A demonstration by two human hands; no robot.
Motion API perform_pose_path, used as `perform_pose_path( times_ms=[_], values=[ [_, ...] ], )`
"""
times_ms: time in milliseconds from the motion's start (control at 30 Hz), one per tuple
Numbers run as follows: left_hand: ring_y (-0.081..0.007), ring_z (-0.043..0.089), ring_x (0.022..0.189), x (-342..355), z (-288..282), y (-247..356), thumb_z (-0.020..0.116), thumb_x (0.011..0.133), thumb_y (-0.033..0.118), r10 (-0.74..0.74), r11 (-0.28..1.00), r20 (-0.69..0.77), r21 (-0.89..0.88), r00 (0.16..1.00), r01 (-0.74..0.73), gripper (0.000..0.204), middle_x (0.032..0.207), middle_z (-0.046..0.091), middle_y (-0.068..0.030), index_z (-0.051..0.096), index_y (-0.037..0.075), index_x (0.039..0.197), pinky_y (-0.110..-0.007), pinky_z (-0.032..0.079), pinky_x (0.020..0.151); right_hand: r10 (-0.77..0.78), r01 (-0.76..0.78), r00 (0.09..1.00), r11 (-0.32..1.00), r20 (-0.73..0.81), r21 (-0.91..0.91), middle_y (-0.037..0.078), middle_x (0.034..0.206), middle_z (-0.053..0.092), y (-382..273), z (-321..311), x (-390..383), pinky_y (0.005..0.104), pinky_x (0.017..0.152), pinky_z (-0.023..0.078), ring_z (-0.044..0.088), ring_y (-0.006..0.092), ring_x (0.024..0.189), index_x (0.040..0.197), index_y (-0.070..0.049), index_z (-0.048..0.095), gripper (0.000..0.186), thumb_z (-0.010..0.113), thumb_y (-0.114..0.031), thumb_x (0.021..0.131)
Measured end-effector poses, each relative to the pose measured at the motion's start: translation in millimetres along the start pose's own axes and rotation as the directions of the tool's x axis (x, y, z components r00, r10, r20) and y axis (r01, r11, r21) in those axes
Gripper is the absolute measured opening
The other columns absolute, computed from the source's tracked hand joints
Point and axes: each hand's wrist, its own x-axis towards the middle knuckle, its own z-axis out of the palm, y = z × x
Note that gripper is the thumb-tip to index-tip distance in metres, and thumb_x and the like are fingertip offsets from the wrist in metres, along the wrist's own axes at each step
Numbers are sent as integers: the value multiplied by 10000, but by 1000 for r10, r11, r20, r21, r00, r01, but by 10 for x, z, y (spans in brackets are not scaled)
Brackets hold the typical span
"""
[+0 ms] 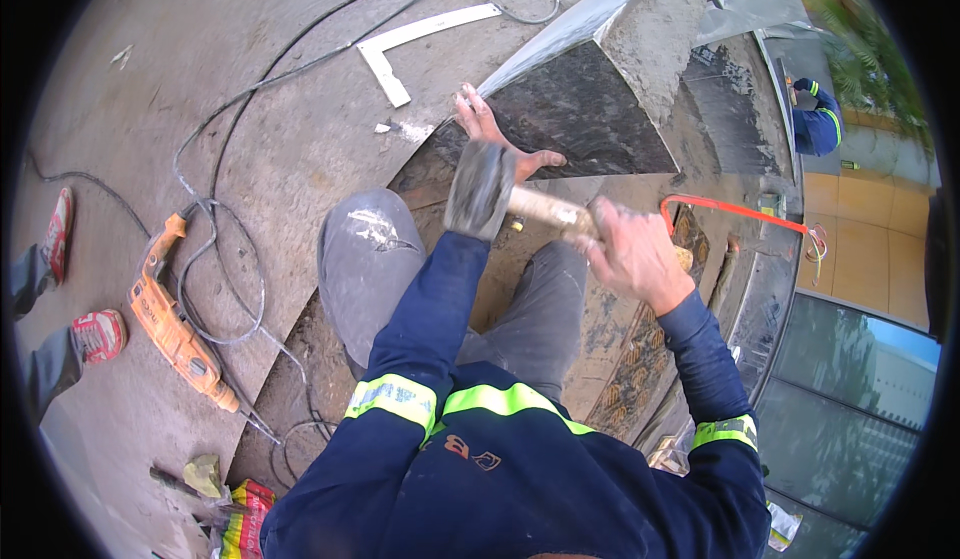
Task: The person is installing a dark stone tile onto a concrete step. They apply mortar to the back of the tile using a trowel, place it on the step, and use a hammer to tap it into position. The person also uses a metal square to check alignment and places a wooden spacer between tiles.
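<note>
The right hand (635,252), arm bent, is clamped on the handle of a mallet (480,191) whose head hangs over the slab (580,114). The left hand (495,134) lies spread, fingers apart, on the slab's near edge, seemingly pressing it.

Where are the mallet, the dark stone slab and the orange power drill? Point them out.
mallet (478,191), head view, on its grey head.
dark stone slab (585,119), head view, on its polished top face.
orange power drill (172,327), head view, on its body, lying on the concrete.
</note>
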Motion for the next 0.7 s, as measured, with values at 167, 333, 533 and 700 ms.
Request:
perform_pose_path(
  times_ms=[167, 333, 533, 700],
  values=[
    [-676, 33, 1611, 37, -27, -48, 896, 835, 442, 102, 983, 31, 153, 994, -105, 822, 1758, 15, -446, 612, 218, 1573, -714, 162, 1305, 207, -209, 977, 978, -55, -23, 250, 683, 662, 80, 189, 201, 578, 594, 511, 682, 500, 678, 1088, 13, 560, 443, 651, -421, 1082],
    [-682, 11, 1595, 21, -78, -5, 873, 827, 400, 148, 972, 42, 177, 988, -153, 793, 1762, 86, -412, 626, 244, 1564, -717, 159, 1310, 236, -242, 968, 969, -89, -57, 251, 727, 707, -12, 280, 179, 582, 662, 572, 722, 494, 735, 1146, 4, 560, 437, 612, -427, 1089],
    [-610, 523, 1417, 396, -476, 18, 992, 780, 480, -121, 991, 356, -11, 927, 134, 1498, 1494, 488, -490, -30, -129, 1692, -539, 487, 1192, 337, -334, 941, 903, 37, 271, 251, 711, 679, 158, 212, -363, 534, 674, 547, 714, 462, 723, 988, -2, 667, 438, 708, -436, 1033],
    [-550, 293, 1596, 586, -518, -33, 998, 739, 588, -42, 999, 511, 1, 859, 48, 1647, 1679, 128, -507, -140, -181, 1649, -524, 322, 1314, 317, -365, 930, 849, 185, 383, 240, 795, 726, 288, 934, -608, 531, 736, 573, 746, 434, 797, 1083, -20, 732, 377, 719, -390, 1012]
  ],
)
